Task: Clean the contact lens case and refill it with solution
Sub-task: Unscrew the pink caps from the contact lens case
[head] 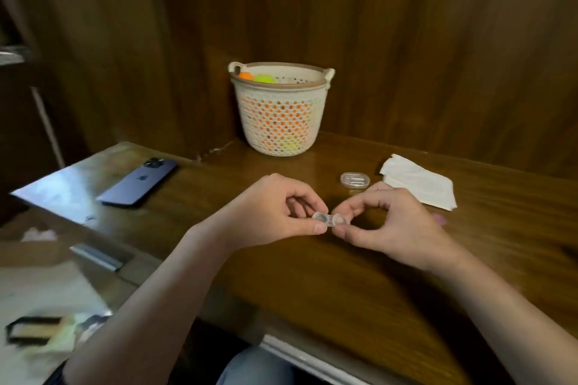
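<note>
the clear two-well contact lens case (330, 220) is held up over the wooden table (312, 275), between the two hands. the left hand (272, 212) pinches the case's left end, thumb below and curled fingers above; the right hand (387, 222) pinches the right end the same way, thumb under and index finger bent over the top. the two thumbs nearly meet beneath the case. both wells face up with no caps on them; whether there is liquid in them cannot be told.

just beyond the right hand, close to its knuckles, a small clear oval lid or tray (355, 179) lies flat on the table. farther out to the right of that hand lies a folded white tissue (419, 183), and a small pink thing (441, 219) peeks out past the right hand, too blurred to name.

well beyond both hands, against the dark wood panelling, stands a cream perforated basket (278, 115) with orange and yellow-green items showing through its holes and over its rim. out to the left of the left hand a dark blue smartphone (139, 183) lies face down near the table edge.
</note>
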{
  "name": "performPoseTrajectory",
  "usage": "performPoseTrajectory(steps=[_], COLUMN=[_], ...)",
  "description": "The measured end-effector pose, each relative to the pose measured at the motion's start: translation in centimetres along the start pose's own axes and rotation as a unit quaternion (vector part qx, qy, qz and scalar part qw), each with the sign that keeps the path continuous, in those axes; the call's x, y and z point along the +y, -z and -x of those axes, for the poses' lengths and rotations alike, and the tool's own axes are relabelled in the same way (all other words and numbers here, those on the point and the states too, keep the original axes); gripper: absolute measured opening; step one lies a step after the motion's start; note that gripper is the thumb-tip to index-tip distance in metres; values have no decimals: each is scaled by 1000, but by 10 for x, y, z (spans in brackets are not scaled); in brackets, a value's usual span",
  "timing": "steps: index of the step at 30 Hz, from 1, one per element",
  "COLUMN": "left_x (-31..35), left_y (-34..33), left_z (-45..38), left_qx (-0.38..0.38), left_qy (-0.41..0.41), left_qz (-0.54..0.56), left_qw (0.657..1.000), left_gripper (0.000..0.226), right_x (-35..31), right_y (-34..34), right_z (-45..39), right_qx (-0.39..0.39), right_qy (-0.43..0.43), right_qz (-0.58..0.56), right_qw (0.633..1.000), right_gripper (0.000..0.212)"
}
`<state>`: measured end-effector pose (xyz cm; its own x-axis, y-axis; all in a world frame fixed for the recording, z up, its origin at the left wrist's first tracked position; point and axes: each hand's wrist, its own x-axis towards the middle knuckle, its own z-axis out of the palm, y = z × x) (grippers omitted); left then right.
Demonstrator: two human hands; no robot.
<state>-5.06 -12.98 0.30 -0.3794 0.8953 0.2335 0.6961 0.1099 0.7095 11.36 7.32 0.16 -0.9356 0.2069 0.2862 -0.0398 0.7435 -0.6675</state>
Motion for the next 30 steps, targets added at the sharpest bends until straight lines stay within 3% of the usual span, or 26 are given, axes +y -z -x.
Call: performPoseTrajectory(steps=[10,16,30], left_x=[0,-34,-153], left_y=[88,111,98], left_z=[206,314,422], left_qx=[137,181,247], left_qy=[102,175,303], left_qz=[-66,-85,-11], left_qw=[983,964,920], left_gripper=[21,21,33], right_x=[-129,-179,-177], right_y=[-132,-233,-407], right_z=[-23,-24,-49], right_qx=[-130,-189,-298], right_qy=[129,150,146], right_qz=[-64,-81,-102], right_qw=[981,967,938], right_gripper=[17,28,21])
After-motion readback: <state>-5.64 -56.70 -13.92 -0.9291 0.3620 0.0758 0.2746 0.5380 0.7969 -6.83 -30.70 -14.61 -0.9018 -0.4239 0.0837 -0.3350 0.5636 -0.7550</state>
